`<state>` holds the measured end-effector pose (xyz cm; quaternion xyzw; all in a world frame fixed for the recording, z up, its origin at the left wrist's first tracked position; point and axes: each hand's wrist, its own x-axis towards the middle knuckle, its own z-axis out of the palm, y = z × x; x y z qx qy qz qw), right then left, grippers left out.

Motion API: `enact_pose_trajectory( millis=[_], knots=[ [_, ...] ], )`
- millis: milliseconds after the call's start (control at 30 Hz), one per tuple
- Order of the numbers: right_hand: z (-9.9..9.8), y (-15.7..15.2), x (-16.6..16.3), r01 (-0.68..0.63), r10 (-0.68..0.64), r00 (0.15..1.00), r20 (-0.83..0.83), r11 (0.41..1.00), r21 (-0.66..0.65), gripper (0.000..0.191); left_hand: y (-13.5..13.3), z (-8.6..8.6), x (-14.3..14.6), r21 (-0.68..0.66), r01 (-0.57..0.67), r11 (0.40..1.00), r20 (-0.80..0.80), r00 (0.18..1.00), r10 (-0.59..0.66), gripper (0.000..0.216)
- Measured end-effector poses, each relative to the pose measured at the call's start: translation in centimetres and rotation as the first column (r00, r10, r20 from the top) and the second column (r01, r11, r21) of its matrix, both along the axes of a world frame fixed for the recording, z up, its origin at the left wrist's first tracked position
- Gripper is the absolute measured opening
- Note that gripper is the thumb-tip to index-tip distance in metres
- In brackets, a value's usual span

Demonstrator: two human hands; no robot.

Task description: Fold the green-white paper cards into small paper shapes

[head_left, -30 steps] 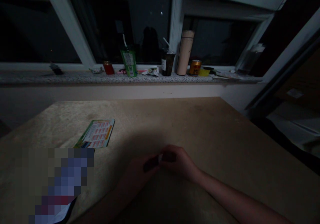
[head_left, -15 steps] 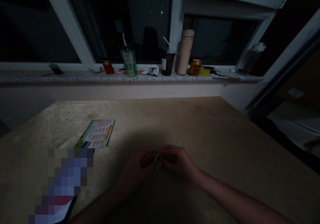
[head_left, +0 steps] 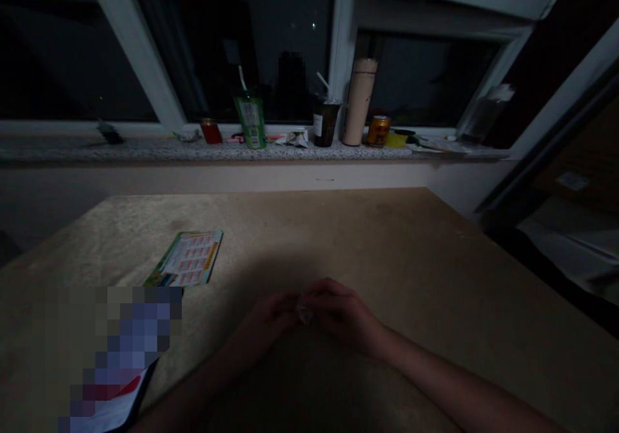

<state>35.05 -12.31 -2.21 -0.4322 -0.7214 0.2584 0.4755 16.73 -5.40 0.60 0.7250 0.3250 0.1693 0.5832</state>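
The fingers of my left hand (head_left: 271, 320) have flattened since the earlier frame, closing their hollow; it and my right hand (head_left: 347, 315) pinch a small pale piece (head_left: 304, 314) between their fingertips, over the table (head_left: 387, 239), probably because holding both sides steadies something so little

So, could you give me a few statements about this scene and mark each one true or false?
1. The left hand and the right hand meet at a small pale piece. True.
2. The printed card lies to the right of both hands. False: it lies to their left.
3. The green cup has a straw in it. True.
4. The orange can stands left of the tall pink bottle. False: it stands to the right.
5. The red jar is on the windowsill. True.
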Motion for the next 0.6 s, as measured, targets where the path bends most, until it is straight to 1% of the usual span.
enact_pose_trajectory(
  millis=[100, 200, 300, 400, 467, 500, 567, 600],
  knots=[
    [-0.2, -0.1, 0.1, -0.006, 0.005, 0.999, 0.049, 1.000, 0.012, 0.036, 0.1, 0.0, -0.1, -0.063, -0.004, 0.998, 0.017, 1.000, 0.005, 0.030],
    [-0.2, -0.2, 0.2, 0.004, -0.002, 0.998, 0.069, 1.000, -0.026, 0.032, 0.2, -0.5, -0.1, -0.085, -0.021, 0.996, 0.007, 1.000, 0.022, 0.031],
    [0.2, -0.1, 0.2, -0.009, 0.010, 1.000, 0.020, 0.999, -0.038, 0.031, 0.3, -1.1, -0.1, -0.110, -0.031, 0.993, 0.034, 0.999, 0.034, 0.032],
    [0.5, 0.0, 0.2, 0.021, -0.024, 0.998, -0.062, 0.998, -0.052, 0.040, 0.3, -1.3, 0.0, -0.158, -0.016, 0.987, 0.077, 0.997, 0.028, 0.042],
    [0.4, 0.2, 0.1, 0.064, -0.081, 0.988, -0.132, 0.990, -0.128, 0.045, 0.2, -1.2, 0.0, -0.204, -0.009, 0.979, 0.094, 0.995, 0.029, 0.049],
    [0.3, 0.2, 0.0, 0.078, -0.109, 0.979, -0.170, 0.981, -0.180, 0.044, 0.2, -1.2, 0.0, -0.224, -0.009, 0.975, 0.099, 0.995, 0.031, 0.050],
    [0.0, 0.3, -0.1, 0.093, -0.157, 0.964, -0.212, 0.954, -0.286, 0.034, 0.0, -1.0, 0.0, -0.246, -0.013, 0.969, 0.104, 0.994, 0.040, 0.051],
    [-0.1, 0.4, -0.2, 0.098, -0.169, 0.966, -0.195, 0.939, -0.331, 0.027, 0.0, -0.9, 0.0, -0.244, -0.013, 0.970, 0.103, 0.994, 0.039, 0.051]
  ],
)
